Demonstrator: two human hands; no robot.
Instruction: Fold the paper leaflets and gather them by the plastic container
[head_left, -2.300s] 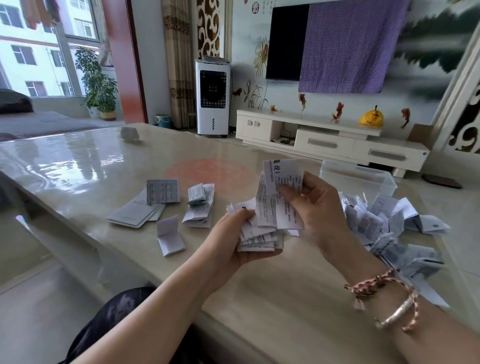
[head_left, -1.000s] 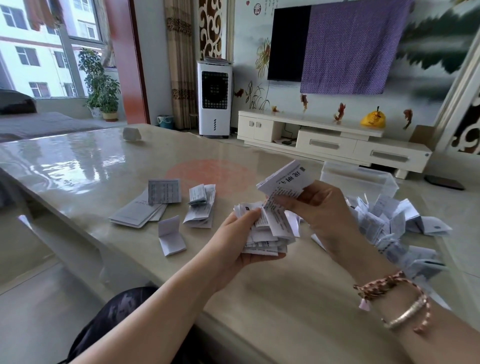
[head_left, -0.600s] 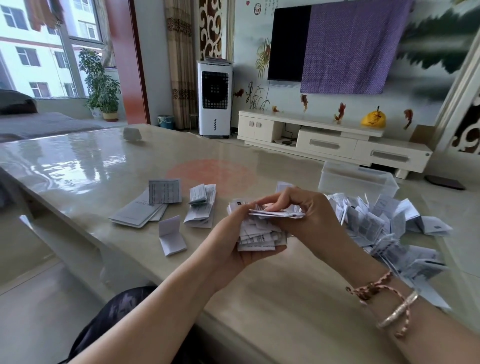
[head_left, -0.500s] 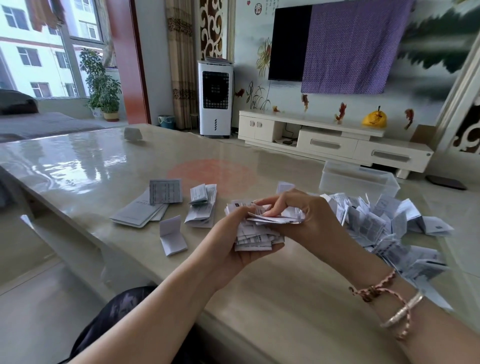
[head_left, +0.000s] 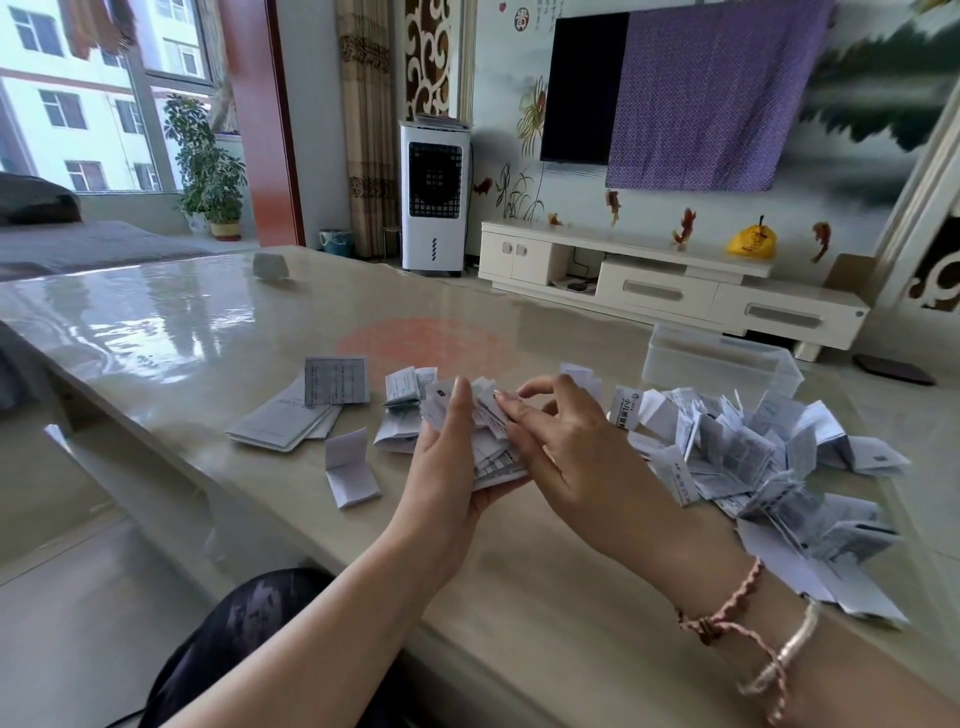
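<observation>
Your left hand (head_left: 447, 467) grips the folded stack (head_left: 493, 441), your right hand (head_left: 566, 447) presses it with relaxed fingers; the plastic container (head_left: 719, 366) lies up-right, nearer your right hand.

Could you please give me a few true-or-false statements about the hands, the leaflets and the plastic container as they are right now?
1. The left hand holds a stack of folded leaflets. True.
2. The plastic container is full of leaflets. False: none show inside it; the loose pile of leaflets lies on the table beside it.
3. The right hand rests on the stack. True.
4. The single folded leaflet lies right of the container. False: it lies far left.
</observation>
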